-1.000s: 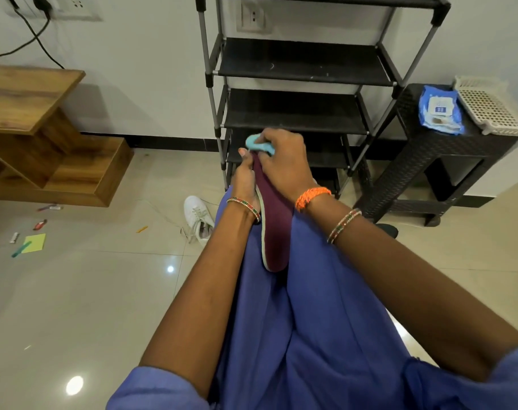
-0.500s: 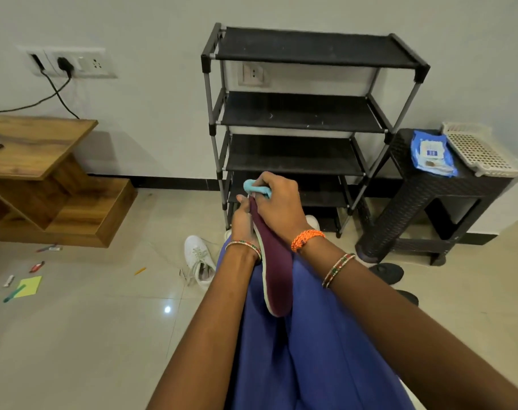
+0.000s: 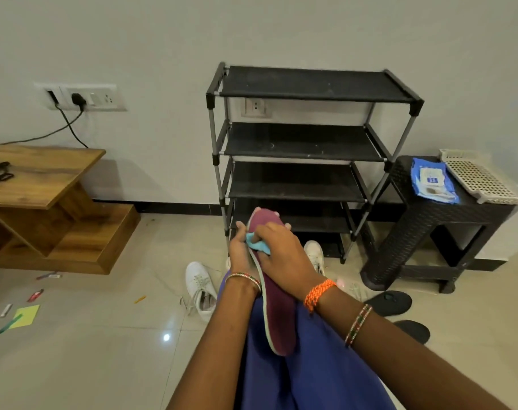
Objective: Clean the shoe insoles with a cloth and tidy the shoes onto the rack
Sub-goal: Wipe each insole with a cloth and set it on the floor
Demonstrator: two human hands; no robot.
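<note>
Now the right hand (image 3: 284, 261), fingers pinching the cloth (image 3: 257, 245), has slid down from the toe tip onto the insole (image 3: 277, 315) face, left hand (image 3: 242, 255) gripping its edge over the lap, so wiping continues, rack (image 3: 308, 143) empty.

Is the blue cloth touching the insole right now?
Touching. The head view shows the right hand pressing the blue cloth flat onto the maroon insole, no gap between them, while the left hand supports the insole.
</note>
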